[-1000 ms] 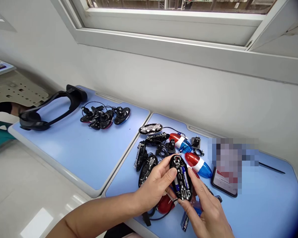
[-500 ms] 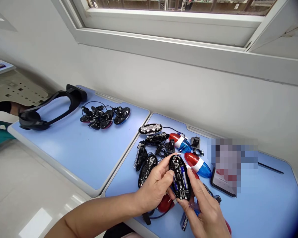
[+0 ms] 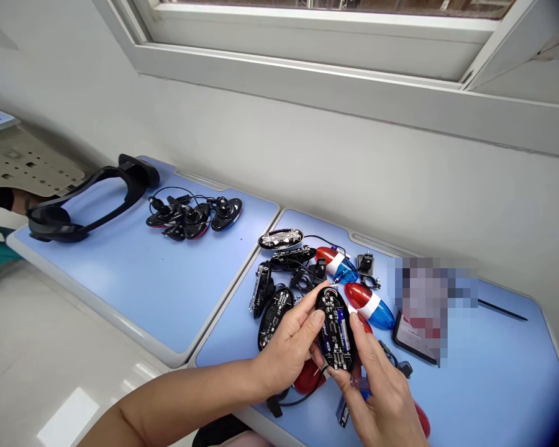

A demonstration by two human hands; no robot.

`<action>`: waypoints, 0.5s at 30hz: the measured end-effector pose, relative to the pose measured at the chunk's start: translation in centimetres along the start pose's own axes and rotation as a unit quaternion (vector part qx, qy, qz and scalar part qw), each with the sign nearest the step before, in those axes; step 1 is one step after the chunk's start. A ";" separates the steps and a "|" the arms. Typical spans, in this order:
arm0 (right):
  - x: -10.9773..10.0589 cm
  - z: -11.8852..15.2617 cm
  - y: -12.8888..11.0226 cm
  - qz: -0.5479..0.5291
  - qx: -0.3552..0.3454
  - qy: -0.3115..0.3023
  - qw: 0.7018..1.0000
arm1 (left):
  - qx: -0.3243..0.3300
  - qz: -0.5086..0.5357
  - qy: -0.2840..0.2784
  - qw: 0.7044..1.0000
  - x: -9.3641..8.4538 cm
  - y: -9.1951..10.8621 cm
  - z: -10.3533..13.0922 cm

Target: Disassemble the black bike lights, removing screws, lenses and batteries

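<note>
Both hands hold a black oval light housing (image 3: 336, 355) with its inside facing up, showing circuitry, metal contacts and blue batteries (image 3: 343, 328) lying lengthwise. My left hand (image 3: 289, 335) grips its left edge, the thumb resting at the rim beside a battery. Along the right side, my right hand (image 3: 384, 388) pinches the housing with thumb below and fingers at the edge. Beneath the hands are a red cover (image 3: 307, 377) and a small blue-and-black battery pack (image 3: 343, 412), partly hidden. Another open black housing (image 3: 276, 318) lies just left of my left hand.
More open housings (image 3: 281, 238) and red-white-blue covers (image 3: 369, 305) lie behind the hands, with clamps (image 3: 366, 264) and cables. A phone (image 3: 417, 341), partly blurred out, is to the right. Assembled black lights (image 3: 195, 218) and a black headset (image 3: 93, 202) occupy the left table (image 3: 168, 285).
My left thumb has shifted from over the left battery to the housing's rim, so more of that battery shows. The whole view has shifted slightly.
</note>
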State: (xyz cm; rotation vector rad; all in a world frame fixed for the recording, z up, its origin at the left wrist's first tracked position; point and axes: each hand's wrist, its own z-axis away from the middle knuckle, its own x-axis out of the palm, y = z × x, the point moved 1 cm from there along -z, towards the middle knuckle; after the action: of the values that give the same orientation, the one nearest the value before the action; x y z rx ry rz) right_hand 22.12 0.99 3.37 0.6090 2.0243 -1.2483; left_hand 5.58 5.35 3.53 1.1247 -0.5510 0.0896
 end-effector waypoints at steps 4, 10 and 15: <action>0.0 0.0 -0.1 0.001 -0.002 0.009 1.000 | -0.035 0.058 0.010 0.998 0.1 0.1 -0.1; 0.1 -0.2 0.0 -0.004 0.000 0.015 1.000 | -0.099 0.124 -0.025 0.987 0.0 1.1 -0.2; -0.4 -0.3 -0.3 0.000 -0.005 0.014 1.000 | -0.084 0.097 -0.050 0.991 0.0 1.5 0.2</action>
State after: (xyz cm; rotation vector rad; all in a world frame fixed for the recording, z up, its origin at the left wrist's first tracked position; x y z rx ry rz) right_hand 22.06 1.10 3.95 0.6260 2.0518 -1.2362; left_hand 4.99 5.79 4.82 0.9137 -0.7436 0.1519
